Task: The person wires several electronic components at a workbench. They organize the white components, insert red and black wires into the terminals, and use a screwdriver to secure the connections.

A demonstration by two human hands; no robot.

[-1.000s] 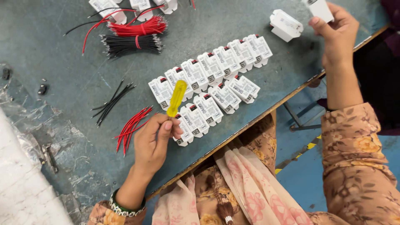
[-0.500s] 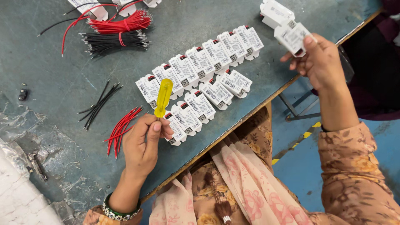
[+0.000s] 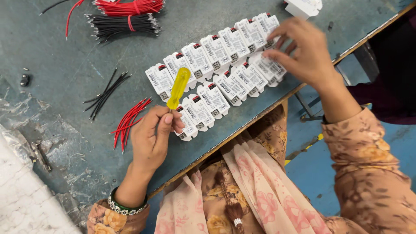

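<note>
Right hand (image 3: 305, 52), which held a white module a moment ago, has set it down and now rests, fingers spread, on the module rows (image 3: 225, 65). Left hand (image 3: 151, 136) keeps its grip closed on the yellow screwdriver (image 3: 178, 86), above the bench (image 3: 52, 78).

White modules (image 3: 216, 52) in two rows: roughly 13. Yellow-handled screwdriver (image 3: 179, 88): 1. Tied wire bundles: 1 red (image 3: 130, 6), 1 black (image 3: 121, 26). Loose wire piles: 1 red (image 3: 129, 121), 1 black (image 3: 106, 93).

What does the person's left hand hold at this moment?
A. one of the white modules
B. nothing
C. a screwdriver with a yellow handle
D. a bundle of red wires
C: the left hand grips a screwdriver whose yellow handle sticks up over the white modules, while the loose red wires lie apart on the table.
</note>
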